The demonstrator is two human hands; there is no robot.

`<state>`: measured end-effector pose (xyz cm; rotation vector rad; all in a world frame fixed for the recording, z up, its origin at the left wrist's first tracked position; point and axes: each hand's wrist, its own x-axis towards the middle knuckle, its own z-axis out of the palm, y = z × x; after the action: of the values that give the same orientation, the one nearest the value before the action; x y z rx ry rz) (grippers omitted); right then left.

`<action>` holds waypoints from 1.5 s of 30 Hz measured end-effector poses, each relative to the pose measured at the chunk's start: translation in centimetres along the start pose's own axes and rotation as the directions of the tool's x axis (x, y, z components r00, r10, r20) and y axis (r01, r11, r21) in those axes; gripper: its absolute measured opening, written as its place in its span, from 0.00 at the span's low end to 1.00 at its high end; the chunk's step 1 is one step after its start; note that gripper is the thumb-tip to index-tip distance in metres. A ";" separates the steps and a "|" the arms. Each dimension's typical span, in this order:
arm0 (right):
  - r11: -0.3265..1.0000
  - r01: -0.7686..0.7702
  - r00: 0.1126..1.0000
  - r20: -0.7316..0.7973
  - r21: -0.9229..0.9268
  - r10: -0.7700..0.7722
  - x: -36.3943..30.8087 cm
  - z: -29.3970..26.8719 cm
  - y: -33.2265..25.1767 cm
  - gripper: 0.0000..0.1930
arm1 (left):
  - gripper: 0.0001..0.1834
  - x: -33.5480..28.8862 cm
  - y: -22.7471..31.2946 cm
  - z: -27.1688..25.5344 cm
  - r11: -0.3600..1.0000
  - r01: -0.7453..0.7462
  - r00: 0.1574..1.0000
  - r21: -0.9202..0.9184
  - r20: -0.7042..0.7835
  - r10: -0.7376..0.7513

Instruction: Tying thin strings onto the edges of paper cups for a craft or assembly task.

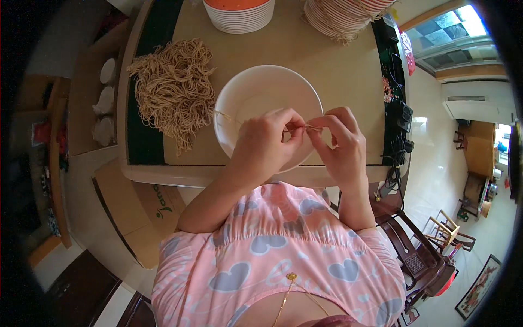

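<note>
Over the right side of a large white bowl (231, 98), both hands meet with fingertips nearly touching. My left hand (267, 139) is closed, thumb and forefinger pinching a thin tan string (311, 127). My right hand (340, 136) pinches the same string just beside it, its other fingers curled. What the strand is tied or joined to is too small to make out. A loose strand end pokes out past the bowl's left rim, near my left wrist. Left of the bowl lies a tangled heap of tan string (174, 90).
At the far edge stand a stack of white bowls (239, 20), orange on top, and a second stack (346, 19) draped with tan strings. Black adapters and cables (402, 117) line the table's right edge. An opened cardboard box (136, 212) sits below left; dark wooden chairs (417, 250) stand right.
</note>
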<state>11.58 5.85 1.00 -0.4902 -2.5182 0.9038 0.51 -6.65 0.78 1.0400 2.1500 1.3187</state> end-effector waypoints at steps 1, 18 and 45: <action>1.000 0.011 1.000 0.009 0.011 -0.011 0.0 0.0 0.0 0.05 | 0.05 0.0 0.0 -0.1 1.000 -0.001 1.000 0.001 0.003 0.001; 1.000 0.012 1.000 0.026 -0.002 -0.012 -0.2 0.0 0.1 0.05 | 0.05 0.0 -1.3 -0.6 0.998 -0.041 0.999 -0.037 -0.014 0.041; 0.969 0.028 0.991 -0.131 0.245 0.004 -1.1 -0.7 2.4 0.07 | 0.01 0.3 3.3 -2.6 0.729 -0.001 0.969 -0.685 0.180 0.171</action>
<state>13.29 7.48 -0.40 -0.4382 -2.2495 1.1239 -0.17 -6.96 4.94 0.9139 1.2621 1.7373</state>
